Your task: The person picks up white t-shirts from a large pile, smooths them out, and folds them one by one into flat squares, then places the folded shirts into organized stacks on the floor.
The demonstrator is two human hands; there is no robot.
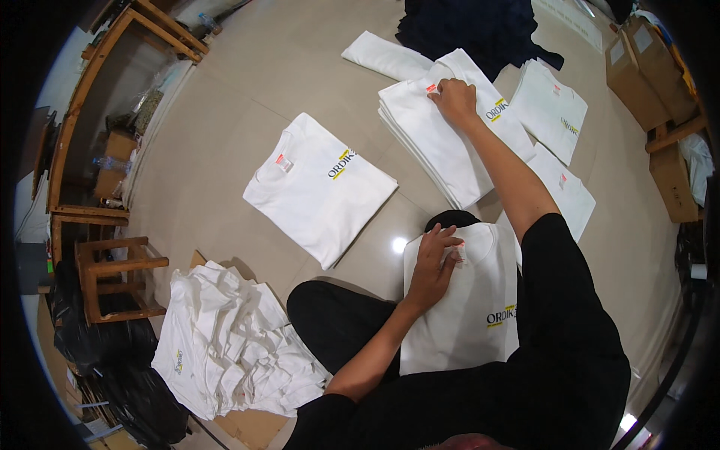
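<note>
A folded white T-shirt with a small chest print lies across my lap. My left hand rests on it beside the collar label, its fingers apart. My right hand reaches out to a stack of folded white T-shirts on the floor. Its fingers are curled at the top shirt's collar, next to the red-and-white label, and seem to pinch the cloth. Left of the stack, another folded white T-shirt lies on the tiles. A heap of loose, crumpled white T-shirts sits by my left knee.
More folded white shirts lie right of the stack, and a rolled white one behind it. Dark cloth spreads at the far side. A wooden stool and black bags stand left; cardboard boxes right.
</note>
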